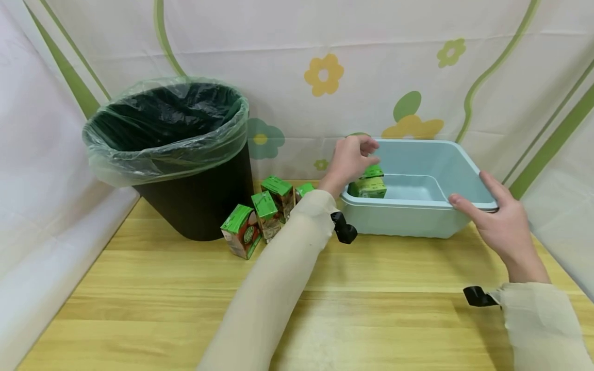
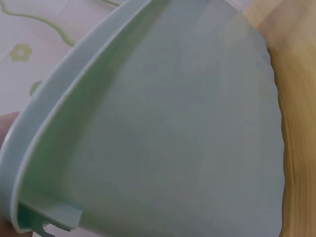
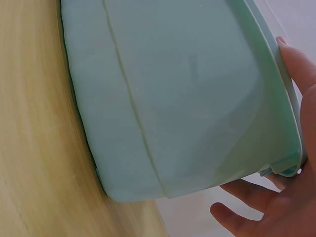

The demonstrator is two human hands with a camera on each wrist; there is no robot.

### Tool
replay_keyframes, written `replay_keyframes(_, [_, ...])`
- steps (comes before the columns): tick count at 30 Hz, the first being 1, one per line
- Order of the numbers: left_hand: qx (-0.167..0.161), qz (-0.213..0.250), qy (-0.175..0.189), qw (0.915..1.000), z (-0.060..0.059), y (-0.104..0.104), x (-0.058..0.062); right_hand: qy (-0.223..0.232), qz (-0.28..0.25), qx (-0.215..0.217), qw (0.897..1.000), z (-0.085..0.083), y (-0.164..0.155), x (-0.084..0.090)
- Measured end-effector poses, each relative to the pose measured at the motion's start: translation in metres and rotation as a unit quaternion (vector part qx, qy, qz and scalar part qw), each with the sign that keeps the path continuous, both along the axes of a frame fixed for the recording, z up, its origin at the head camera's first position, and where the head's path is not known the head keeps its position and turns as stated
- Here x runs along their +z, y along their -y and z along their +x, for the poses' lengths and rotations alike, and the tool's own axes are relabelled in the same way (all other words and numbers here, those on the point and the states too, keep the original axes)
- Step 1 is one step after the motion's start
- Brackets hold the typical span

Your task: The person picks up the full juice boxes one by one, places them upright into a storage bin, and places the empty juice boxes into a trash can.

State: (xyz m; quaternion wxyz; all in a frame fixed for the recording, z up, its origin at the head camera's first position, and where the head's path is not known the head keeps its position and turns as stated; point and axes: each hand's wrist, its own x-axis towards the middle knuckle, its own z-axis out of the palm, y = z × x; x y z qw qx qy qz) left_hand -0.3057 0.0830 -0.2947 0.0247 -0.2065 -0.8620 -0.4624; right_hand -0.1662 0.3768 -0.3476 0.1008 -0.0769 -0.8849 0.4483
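Note:
A light blue-green plastic basin stands on the wooden table at the right. My right hand grips its right front corner, thumb on the rim and the other fingers around the outer side. In the right wrist view, that hand curls around the corner beside the basin wall. My left hand reaches over the left rim, fingers loosely bent above two green drink cartons inside the basin. Its thumb overlaps the farther carton in the head view. The basin's outer wall fills most of the left wrist view.
A black trash bin lined with a translucent green bag stands at the back left. Several green-topped drink cartons cluster beside it, partly behind my left forearm. A flower-patterned curtain hangs behind the table.

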Motion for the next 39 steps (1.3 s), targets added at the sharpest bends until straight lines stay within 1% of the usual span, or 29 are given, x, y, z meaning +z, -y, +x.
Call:
replay_keyframes(4, [0.015,0.049,0.003,0.9987,0.004,0.003,0.002,-0.003,0.002,0.001,1.0,0.001,0.0,0.0])
replay_keyframes(6, [0.025,0.067,-0.002,0.9975,0.006,0.005,0.003,-0.002,0.0,0.0,1.0,0.002,0.0,0.0])
replay_keyframes(11, [0.041,0.092,-0.02,0.9947,0.014,0.013,0.007,0.003,-0.003,-0.003,1.0,0.004,-0.002,-0.001])
replay_keyframes(15, [0.05,0.138,-0.032,0.9886,0.023,0.024,0.012,0.006,0.001,-0.003,1.0,0.004,-0.002,-0.001])
replay_keyframes(18, [0.068,0.168,-0.033,0.9829,0.03,0.033,0.015,0.007,0.003,-0.003,1.0,0.003,-0.002,0.0])
replay_keyframes(20, [0.086,0.175,-0.038,0.9801,0.035,0.037,0.015,0.006,0.003,-0.003,1.0,0.003,-0.002,0.0])
replay_keyframes(23, [0.122,0.194,-0.059,0.9715,0.04,0.043,0.014,0.006,0.003,-0.002,1.0,0.003,-0.002,0.0])
replay_keyframes(26, [0.155,0.227,-0.083,0.9579,0.046,0.048,0.01,0.007,0.003,-0.002,1.0,0.002,-0.001,0.0])
replay_keyframes(29, [0.177,0.253,-0.093,0.9467,0.054,0.053,0.005,0.008,0.003,-0.003,1.0,0.002,0.0,0.0])
replay_keyframes(31, [0.185,0.263,-0.09,0.9426,0.06,0.058,0.002,0.008,0.002,-0.002,1.0,0.002,0.0,0.001])
replay_keyframes(36, [0.212,0.27,-0.079,0.9359,0.072,0.065,-0.007,0.007,0.002,-0.003,1.0,0.001,0.001,0.0])
replay_keyframes(39, [0.236,0.271,-0.086,0.929,0.08,0.067,-0.014,0.008,0.003,-0.005,1.0,0.0,0.001,0.0])
